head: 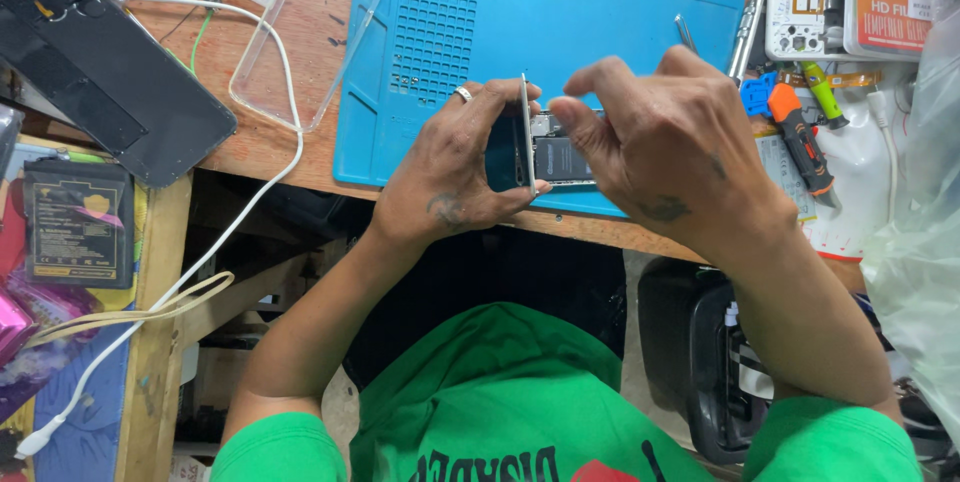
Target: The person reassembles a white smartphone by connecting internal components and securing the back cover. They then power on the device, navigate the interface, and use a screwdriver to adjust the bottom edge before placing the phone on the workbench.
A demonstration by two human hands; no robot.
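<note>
From the head camera, the left hand (455, 167) holds an opened phone (528, 142) on its edge, just above the near border of the blue work mat (560, 2) on the wooden tabletop (270, 137). Its fingers are closed around the thin frame. The right hand (665, 142) is curled close against the phone's open side, with the fingertips (568, 114) touching the inner parts; I cannot tell if it pinches something small.

The phone looks light and stiff, but I judge the open inside fragile, so the metal edges are the safe place to hold.

On the left lie a clear phone case (300, 37), a black back cover (110, 77) and a white cable (250, 202). An orange screwdriver (800, 137) lies on the right.
</note>
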